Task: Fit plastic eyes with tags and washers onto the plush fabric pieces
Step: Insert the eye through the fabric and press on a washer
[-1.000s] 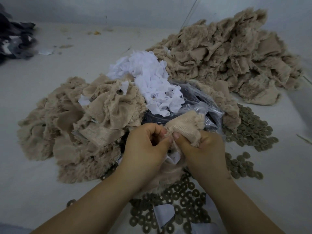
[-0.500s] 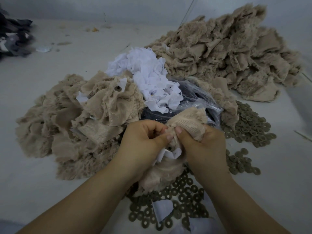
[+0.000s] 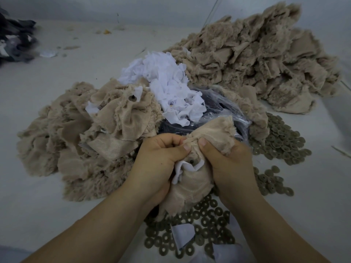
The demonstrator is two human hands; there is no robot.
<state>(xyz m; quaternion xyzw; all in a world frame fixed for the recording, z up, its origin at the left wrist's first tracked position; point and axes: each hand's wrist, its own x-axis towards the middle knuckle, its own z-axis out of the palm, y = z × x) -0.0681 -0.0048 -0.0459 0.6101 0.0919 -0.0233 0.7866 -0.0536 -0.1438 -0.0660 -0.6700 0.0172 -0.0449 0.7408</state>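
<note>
Fingers: both hands, left and right, pinch plush | steadying eye post through tag | washers below plush, within reach

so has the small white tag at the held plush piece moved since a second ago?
Yes. The white tag rose slightly toward the white tag pile.

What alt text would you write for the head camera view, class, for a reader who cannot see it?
Two hands, left hand and right hand, grip a beige plush piece with a white tag on it. Behind lie heaps of plush, white tags and scattered washers.
</note>
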